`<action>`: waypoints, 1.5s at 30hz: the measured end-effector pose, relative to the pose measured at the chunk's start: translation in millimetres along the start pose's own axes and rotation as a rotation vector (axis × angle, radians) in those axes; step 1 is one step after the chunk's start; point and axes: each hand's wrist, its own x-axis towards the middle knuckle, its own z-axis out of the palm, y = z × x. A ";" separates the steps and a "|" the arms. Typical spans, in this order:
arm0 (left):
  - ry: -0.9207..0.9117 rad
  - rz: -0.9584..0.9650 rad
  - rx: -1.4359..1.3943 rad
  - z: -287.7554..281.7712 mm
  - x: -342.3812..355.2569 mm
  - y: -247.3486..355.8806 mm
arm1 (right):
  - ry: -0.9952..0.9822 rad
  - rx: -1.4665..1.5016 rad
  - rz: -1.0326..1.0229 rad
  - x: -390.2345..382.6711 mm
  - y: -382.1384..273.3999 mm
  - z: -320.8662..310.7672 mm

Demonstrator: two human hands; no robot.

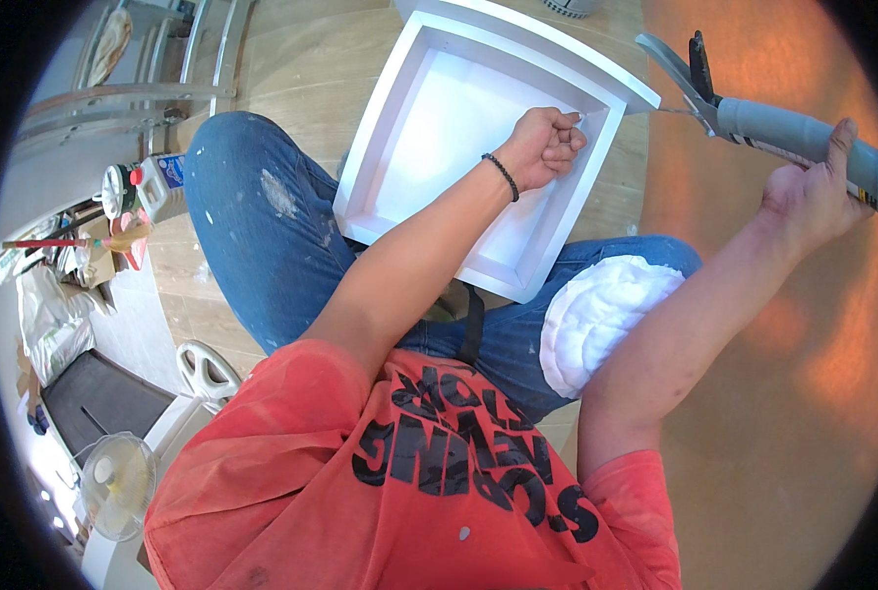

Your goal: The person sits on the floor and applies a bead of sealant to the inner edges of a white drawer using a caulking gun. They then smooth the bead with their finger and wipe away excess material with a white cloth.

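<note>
A white drawer rests tilted against my legs, its open side facing me. My left hand is inside it, fingers curled in and one fingertip at the inner wall close to the far right corner. Nothing shows in those fingers. Off to the right, my right hand is closed round the barrel of a grey caulking gun. The gun's handle and black trigger point toward the drawer; its other end runs to the picture's rim. A bunched white cloth lies on my right thigh beside the drawer.
Brown board-like surface spreads along the right. At left stand a white jug, a brush with a red handle, bags and boxes. A fan is at lower left, a metal ladder-like frame at upper left.
</note>
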 end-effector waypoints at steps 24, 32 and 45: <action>-0.082 0.032 0.018 31.2 1.5 1.0 | -0.007 0.030 0.001 -1.1 -2.2 0.8; -0.105 0.106 0.084 54.2 -35.7 5.1 | -0.004 0.015 -0.014 3.0 6.0 -6.5; 0.098 0.056 0.066 8.7 -1.0 -6.3 | -0.013 0.015 0.025 0.7 3.6 -5.4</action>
